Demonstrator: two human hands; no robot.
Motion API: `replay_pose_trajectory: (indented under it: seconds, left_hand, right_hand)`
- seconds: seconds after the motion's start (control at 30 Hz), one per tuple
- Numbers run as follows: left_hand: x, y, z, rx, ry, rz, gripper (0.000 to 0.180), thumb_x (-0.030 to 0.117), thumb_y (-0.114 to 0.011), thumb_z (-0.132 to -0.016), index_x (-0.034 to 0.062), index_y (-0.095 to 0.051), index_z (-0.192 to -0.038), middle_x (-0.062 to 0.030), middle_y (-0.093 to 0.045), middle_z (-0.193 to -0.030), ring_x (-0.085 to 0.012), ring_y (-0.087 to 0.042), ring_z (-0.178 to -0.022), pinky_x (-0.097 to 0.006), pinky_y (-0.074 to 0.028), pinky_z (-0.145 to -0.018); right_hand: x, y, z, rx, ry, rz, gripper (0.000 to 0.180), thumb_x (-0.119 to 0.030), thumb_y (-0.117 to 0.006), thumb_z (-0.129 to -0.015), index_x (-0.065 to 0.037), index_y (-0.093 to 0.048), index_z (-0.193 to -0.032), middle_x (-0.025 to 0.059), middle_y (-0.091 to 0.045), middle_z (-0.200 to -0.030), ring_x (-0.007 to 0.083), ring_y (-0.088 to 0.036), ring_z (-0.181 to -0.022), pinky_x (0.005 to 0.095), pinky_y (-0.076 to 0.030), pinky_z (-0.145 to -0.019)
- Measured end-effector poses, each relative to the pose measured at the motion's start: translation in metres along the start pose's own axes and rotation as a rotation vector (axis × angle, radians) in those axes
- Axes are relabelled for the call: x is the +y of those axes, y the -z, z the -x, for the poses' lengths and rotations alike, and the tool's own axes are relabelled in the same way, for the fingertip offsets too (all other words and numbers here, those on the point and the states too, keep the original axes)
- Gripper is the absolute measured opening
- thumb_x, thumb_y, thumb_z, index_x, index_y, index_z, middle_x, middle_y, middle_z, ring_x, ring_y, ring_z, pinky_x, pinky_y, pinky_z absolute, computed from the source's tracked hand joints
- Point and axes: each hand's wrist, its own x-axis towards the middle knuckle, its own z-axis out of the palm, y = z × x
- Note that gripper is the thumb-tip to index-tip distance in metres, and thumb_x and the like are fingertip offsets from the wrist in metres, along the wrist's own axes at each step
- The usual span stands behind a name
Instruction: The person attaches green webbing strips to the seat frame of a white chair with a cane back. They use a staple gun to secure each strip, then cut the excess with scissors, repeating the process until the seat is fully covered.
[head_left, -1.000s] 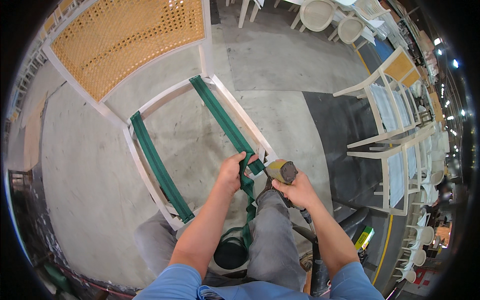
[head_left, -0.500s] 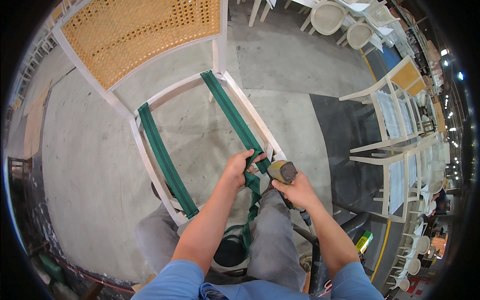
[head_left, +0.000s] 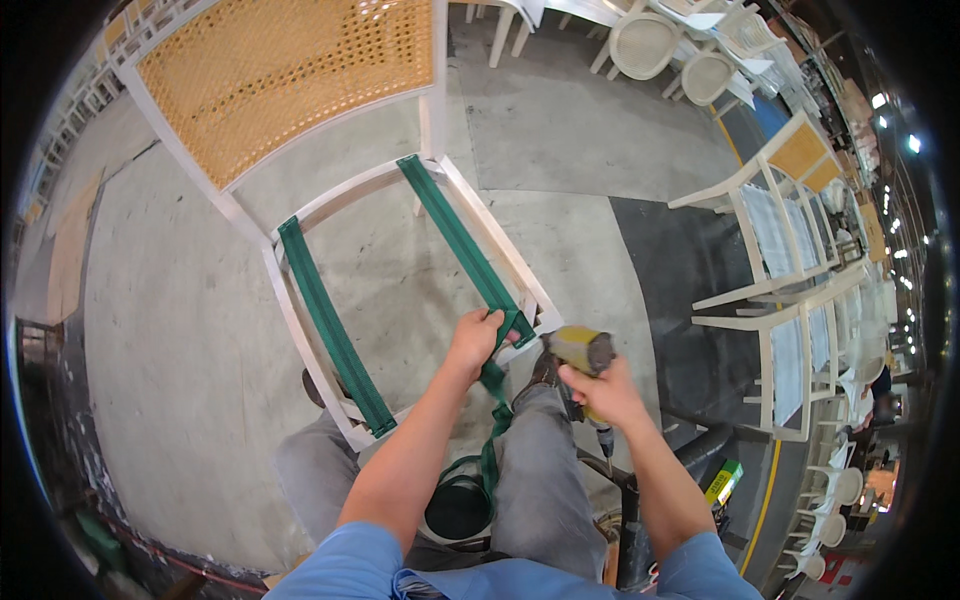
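Observation:
My left hand (head_left: 477, 340) pinches a loose length of green webbing (head_left: 493, 388) at the front right corner of a pale wooden chair frame (head_left: 487, 215). The strap lies folded over the near rail there, and its tail trails down between my legs to a dark green roll (head_left: 459, 507). In my right hand (head_left: 607, 390) is a yellow-and-black pneumatic staple gun (head_left: 582, 349), just right of that corner and apart from the strap. Two green webbing strips run front to back across the seat opening: the left strip (head_left: 335, 325) and the right strip (head_left: 455, 232).
The chair's woven cane back (head_left: 300, 80) rises at the far left. Pale chairs (head_left: 775, 230) stand along the right side, with round-seated ones (head_left: 642, 45) farther off. By my right forearm are a dark tube-like bar (head_left: 700, 450) and a green-and-yellow box (head_left: 723, 482).
My right hand has drawn the staple gun a little to the right, away from the chair corner. The left hand keeps hold of the webbing, whose folded part at the rail now shows more.

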Motion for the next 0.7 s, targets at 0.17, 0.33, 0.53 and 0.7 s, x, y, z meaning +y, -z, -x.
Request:
replay_pose_trajectory:
  seconds: [0.17,0.33,0.53,0.7]
  left_hand:
    - [-0.043,0.002,0.029,0.185,-0.288,-0.75,0.045,0.032,-0.057,-0.101,-0.003,-0.065,-0.127,-0.0231,-0.073,-0.115,-0.0335,-0.068,-0.11,-0.041,-0.05,-0.097]
    - [-0.07,-0.024,0.05,0.227,-0.494,-0.905,0.04,0.022,-0.057,-0.101,-0.0069,-0.062,-0.128,-0.0278,-0.063,-0.131,-0.0438,-0.061,-0.12,-0.045,-0.048,-0.102]
    - [-0.072,-0.043,0.066,0.218,-0.546,-1.123,0.036,0.02,-0.059,-0.1,-0.007,-0.062,-0.124,-0.0274,-0.062,-0.13,-0.0458,-0.059,-0.119,-0.047,-0.047,-0.102]
    - [-0.078,-0.042,0.108,0.127,-0.496,-1.175,0.042,0.026,-0.067,-0.096,-0.0082,-0.064,-0.12,-0.0287,-0.062,-0.132,-0.0462,-0.058,-0.121,-0.048,-0.046,-0.104]
  right_hand:
    - [0.001,0.094,0.09,0.268,0.191,-0.289,0.032,-0.018,-0.078,-0.094,0.0,-0.068,-0.118,0.0027,-0.066,-0.085,0.0122,-0.061,-0.061,0.0301,-0.05,-0.055]
    - [0.055,0.221,0.207,0.505,0.012,-0.439,0.042,-0.027,-0.079,-0.094,-0.001,-0.064,-0.124,0.0062,-0.067,-0.098,0.0182,-0.066,-0.064,0.0348,-0.056,-0.058]
    - [0.209,0.254,0.278,0.568,-0.283,-0.677,0.047,-0.032,-0.08,-0.093,-0.005,-0.061,-0.127,0.0094,-0.065,-0.106,0.0221,-0.067,-0.065,0.0393,-0.061,-0.059]
    - [0.299,0.216,0.267,0.513,-0.328,-0.843,0.045,-0.032,-0.082,-0.091,-0.001,-0.065,-0.119,0.0106,-0.067,-0.099,0.0234,-0.069,-0.071,0.0392,-0.06,-0.061]
